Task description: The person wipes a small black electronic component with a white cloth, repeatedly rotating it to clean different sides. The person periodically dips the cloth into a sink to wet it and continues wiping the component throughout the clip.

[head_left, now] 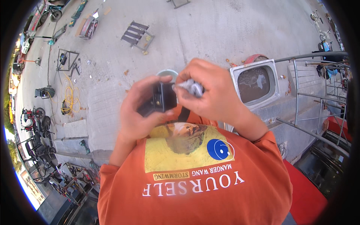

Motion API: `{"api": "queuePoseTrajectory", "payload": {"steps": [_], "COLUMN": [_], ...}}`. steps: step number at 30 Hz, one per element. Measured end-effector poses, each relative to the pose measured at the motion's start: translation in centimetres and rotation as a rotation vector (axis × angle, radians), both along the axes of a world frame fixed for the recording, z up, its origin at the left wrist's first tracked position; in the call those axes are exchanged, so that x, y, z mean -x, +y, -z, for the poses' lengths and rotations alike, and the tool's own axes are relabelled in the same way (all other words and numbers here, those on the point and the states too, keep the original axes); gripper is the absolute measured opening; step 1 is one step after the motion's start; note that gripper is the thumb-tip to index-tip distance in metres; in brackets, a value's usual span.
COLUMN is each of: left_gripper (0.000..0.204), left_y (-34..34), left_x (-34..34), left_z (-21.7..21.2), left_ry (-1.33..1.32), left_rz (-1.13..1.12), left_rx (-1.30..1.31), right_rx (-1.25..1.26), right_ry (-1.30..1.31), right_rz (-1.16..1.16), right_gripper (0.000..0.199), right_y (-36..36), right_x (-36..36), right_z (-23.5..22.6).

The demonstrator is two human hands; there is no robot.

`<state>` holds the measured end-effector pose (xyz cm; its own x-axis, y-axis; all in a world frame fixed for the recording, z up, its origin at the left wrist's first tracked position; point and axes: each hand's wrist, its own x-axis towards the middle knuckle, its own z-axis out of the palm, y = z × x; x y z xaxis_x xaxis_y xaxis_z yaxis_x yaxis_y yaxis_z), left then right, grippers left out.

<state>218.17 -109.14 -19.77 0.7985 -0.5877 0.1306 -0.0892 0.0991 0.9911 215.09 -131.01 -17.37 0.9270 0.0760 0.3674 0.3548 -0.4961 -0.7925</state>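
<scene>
My left hand is closed around a small black box-shaped part with a dark recess and a small shiny spot inside. Against that part's right side, my right hand pinches a crumpled grey-white cloth. Part of the cloth is hidden by my fingers. Just beyond both hands shows the pale rim of a round container, the rest of it blocked from sight. My orange shirt fills the space below my hands.
A metal-rimmed basin with murky water stands at right, near a grey pipe railing. A slatted folding stool, a cardboard box and a yellow cable lie farther out. Motorbikes line the left.
</scene>
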Motion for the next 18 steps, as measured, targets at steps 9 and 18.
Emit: {"api": "queuePoseTrajectory", "payload": {"steps": [9,18], "left_gripper": [0.072,0.075], "left_y": [0.1,0.2], "left_x": [-0.3,0.9], "left_z": [0.5,0.2], "left_ry": [-0.08,-0.074], "left_rz": [-0.065,0.005], "left_rx": [0.035,0.036], "right_rx": [-0.07,-0.063], "right_ry": [0.076,0.006], "right_rz": [-0.013,0.051], "right_gripper": [0.014,0.012], "right_y": [1.1,0.7], "right_x": [0.1,0.2], "right_z": [-0.1,-0.9]}}
